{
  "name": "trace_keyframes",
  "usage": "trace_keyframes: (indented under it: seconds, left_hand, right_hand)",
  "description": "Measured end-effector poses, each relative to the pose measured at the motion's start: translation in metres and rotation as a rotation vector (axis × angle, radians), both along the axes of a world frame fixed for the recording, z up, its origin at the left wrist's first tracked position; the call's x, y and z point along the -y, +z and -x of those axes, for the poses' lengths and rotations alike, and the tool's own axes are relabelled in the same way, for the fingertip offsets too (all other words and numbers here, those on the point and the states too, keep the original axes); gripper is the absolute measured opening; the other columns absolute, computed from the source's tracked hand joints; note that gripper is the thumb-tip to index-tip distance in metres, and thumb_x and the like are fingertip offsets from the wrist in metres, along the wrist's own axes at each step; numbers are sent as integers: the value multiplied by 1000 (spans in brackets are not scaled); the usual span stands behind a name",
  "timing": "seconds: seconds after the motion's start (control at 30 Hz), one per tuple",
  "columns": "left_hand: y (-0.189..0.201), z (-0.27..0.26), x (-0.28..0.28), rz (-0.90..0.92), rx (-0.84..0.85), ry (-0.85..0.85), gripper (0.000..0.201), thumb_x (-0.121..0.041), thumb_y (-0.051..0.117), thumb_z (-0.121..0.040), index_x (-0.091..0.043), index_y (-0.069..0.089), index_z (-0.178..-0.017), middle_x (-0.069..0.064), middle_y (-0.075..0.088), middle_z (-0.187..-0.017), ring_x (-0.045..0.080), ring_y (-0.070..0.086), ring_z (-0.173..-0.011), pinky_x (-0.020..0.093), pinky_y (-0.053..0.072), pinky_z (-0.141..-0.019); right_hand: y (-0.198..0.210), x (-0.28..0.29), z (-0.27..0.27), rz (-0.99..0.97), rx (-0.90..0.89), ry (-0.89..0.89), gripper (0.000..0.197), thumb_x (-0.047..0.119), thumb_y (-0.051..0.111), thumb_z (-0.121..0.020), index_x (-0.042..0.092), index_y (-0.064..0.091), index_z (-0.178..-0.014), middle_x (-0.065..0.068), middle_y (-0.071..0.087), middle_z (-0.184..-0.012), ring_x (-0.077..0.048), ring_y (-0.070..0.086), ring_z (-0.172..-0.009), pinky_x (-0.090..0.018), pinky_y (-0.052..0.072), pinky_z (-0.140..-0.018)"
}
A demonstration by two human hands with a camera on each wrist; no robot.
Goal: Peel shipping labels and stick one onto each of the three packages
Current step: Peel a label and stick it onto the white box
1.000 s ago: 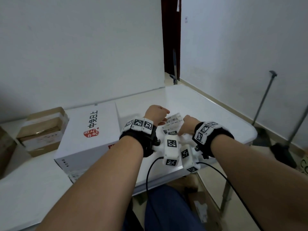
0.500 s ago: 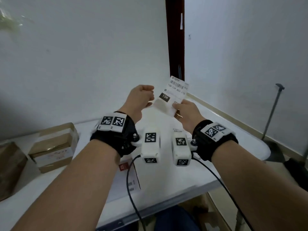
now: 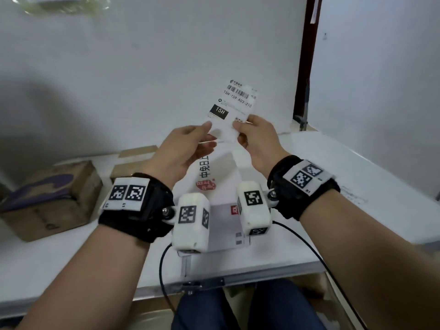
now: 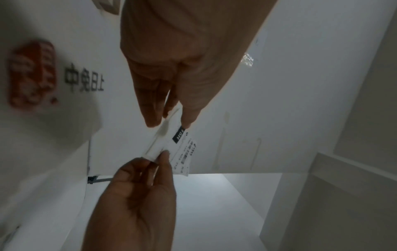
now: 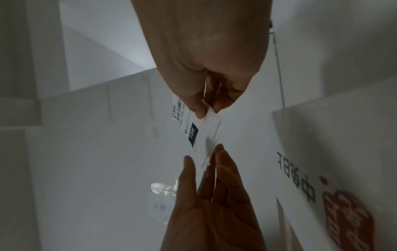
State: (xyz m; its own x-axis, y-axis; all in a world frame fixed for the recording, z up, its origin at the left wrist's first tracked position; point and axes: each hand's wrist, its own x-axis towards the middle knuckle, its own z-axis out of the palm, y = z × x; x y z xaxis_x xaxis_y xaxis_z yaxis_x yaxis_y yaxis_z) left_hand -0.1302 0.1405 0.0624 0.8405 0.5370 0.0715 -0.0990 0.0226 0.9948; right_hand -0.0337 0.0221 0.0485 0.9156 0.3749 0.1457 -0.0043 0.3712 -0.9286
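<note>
A white shipping label (image 3: pixel 234 103) with a barcode and a black "15H" block is held upright in the air above the table. My left hand (image 3: pixel 207 132) pinches its lower left corner and my right hand (image 3: pixel 238 129) pinches its lower right corner. The left wrist view shows the label (image 4: pixel 182 144) between the left fingertips (image 4: pixel 154 118) and the right hand (image 4: pixel 139 186). In the right wrist view the label (image 5: pixel 199 132) looks split into two thin layers at the near edge. Below the hands lies a white box (image 3: pixel 223 177) with a red logo. Two brown cardboard boxes (image 3: pixel 52 198) (image 3: pixel 133 160) stand at the left.
The white table (image 3: pixel 357 186) runs right and back to a white wall. Its front edge (image 3: pixel 262 272) is close to my lap. A dark door frame (image 3: pixel 307 55) stands at the back right. Cables hang from both wrist cameras over the front edge.
The label has been lifted off the table into the air. Half a second ago only the right hand held it; now the left hand pinches its lower left corner too.
</note>
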Motion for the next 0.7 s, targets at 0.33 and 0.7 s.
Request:
trace_keyframes:
  seconds: [0.33, 0.7]
  left_hand:
    - [-23, 50, -33, 111, 121, 140, 1, -6, 66, -88, -6, 65, -87, 8, 68, -79, 14, 63, -61, 18, 55, -65]
    - [-33, 61, -42, 129, 149, 129, 3, -7, 65, -88, -5, 67, -89, 6, 68, -76, 13, 64, -63, 20, 56, -73]
  right_hand:
    - [-2, -43, 31, 142, 178, -35, 32, 8, 58, -91, 14, 56, -123, -1, 70, -100, -4, 62, -77, -15, 46, -64]
    - [-17, -54, 34, 195, 191, -59, 41, 10, 61, -89, 19, 50, -128, -2, 69, -107, -12, 65, -87, -21, 47, -71]
